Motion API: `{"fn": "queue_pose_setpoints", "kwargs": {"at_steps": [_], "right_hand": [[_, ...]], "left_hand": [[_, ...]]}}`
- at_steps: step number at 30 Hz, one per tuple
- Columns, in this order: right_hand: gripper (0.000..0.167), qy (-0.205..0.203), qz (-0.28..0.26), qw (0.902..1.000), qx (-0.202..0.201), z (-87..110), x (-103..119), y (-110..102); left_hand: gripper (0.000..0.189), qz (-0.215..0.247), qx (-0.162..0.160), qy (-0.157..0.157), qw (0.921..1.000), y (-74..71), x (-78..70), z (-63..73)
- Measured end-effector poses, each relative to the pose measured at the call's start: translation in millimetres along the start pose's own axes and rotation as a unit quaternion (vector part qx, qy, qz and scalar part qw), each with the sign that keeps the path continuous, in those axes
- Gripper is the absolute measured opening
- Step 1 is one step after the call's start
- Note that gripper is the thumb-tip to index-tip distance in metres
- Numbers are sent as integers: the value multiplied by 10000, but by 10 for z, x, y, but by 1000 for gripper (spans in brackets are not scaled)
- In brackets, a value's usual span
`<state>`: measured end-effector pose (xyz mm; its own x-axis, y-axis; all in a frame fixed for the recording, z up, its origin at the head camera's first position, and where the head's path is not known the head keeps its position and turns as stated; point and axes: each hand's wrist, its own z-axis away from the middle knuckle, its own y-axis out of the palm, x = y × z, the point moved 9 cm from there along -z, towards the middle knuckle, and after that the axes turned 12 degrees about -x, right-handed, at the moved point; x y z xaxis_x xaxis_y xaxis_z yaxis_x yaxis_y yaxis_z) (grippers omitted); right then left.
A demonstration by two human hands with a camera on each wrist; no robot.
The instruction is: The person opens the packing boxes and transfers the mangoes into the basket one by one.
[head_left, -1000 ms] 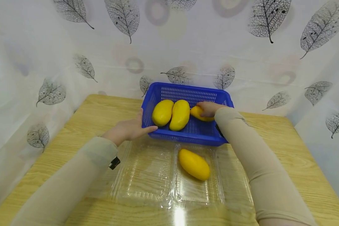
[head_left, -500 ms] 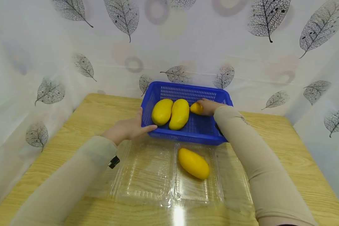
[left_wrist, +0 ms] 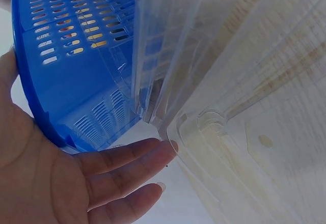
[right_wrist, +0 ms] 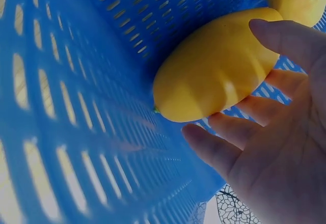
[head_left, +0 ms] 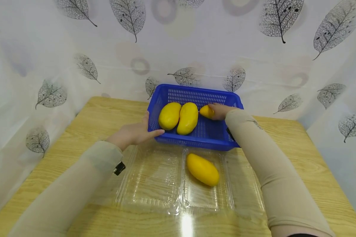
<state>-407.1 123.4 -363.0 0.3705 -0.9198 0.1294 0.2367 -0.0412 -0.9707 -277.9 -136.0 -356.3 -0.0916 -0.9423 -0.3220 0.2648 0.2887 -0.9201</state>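
In the head view a blue plastic basket (head_left: 195, 142) stands at the back of the table, with two yellow mangoes (head_left: 169, 116) (head_left: 188, 118) side by side in its left part. My right hand (head_left: 222, 111) is inside its right part and holds a third mango (right_wrist: 214, 68), thumb on top, fingers against its side. My left hand (head_left: 133, 134) rests against the basket's left front corner; its fingers look extended in the left wrist view. Another mango (head_left: 203, 169) lies in the right half of a clear hinged clamshell box (head_left: 154, 181) that lies open before the basket.
The wooden table (head_left: 106, 115) runs beyond the basket on both sides. Behind it hangs a white sheet (head_left: 195, 49) printed with dark leaves. In the left wrist view, part of the clear box (left_wrist: 214, 132) is close to the left fingers.
My right hand has shifted to the far side of the third mango, and less of that mango shows in the head view. The left hand stays at the basket's corner.
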Motion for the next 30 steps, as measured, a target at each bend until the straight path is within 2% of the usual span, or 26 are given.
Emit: {"fn": "queue_pose_setpoints", "kwargs": {"at_steps": [7, 18, 30], "right_hand": [[61, 129, -22, 9997, 211, 22, -12, 9], [56, 67, -3, 9998, 173, 27, 9, -17], [50, -233, -49, 9996, 153, 112, 97, -129]], "left_hand": [[111, -77, 35, -10, 10000, 8, 20, -14], [111, -112, 59, -14, 9999, 24, 22, -20], [112, -25, 72, -49, 10000, 31, 46, -33]]}}
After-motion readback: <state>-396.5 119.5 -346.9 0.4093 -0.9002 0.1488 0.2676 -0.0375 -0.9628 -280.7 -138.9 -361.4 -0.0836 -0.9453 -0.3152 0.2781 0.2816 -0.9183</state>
